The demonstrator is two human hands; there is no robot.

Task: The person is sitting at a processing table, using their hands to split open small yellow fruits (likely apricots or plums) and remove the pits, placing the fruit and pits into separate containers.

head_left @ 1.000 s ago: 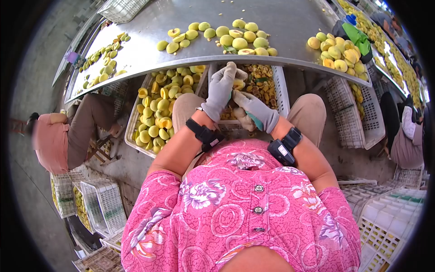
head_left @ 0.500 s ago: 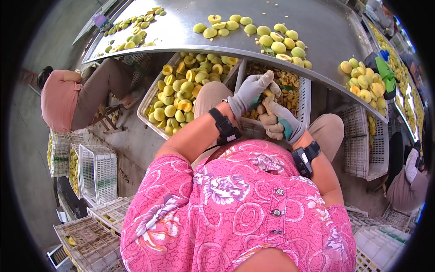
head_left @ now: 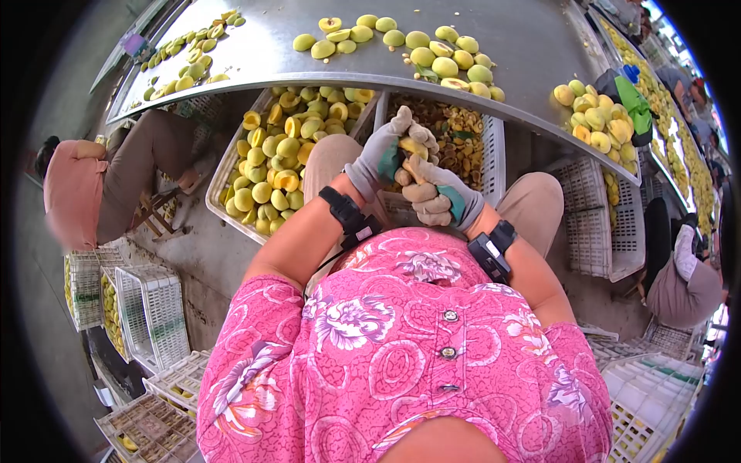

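My left hand [head_left: 384, 154], in a grey glove with a green patch, is closed around a small yellow peach-like fruit [head_left: 413, 146]. Just below and to the right, my right hand [head_left: 438, 197], in a similar glove, has its fingers curled and pressed up against the fruit. Whatever lies inside the right fist is hidden. Both hands meet over the near part of a white crate [head_left: 494, 158] holding brown-yellow scraps [head_left: 455, 131]. Left of it, another crate [head_left: 224, 202] is filled with halved yellow-green fruit [head_left: 282, 147].
A metal table [head_left: 270, 58] spans the front, with groups of fruit [head_left: 444, 58] and a yellow pile [head_left: 598, 119] on it. A person [head_left: 85, 185] sits at left. Stacked crates [head_left: 594, 220] stand at right, more crates [head_left: 154, 316] at lower left.
The whole view has shifted, so the surroundings appear further left. Both hands stay together at the fruit, and more of its yellow surface shows between them.
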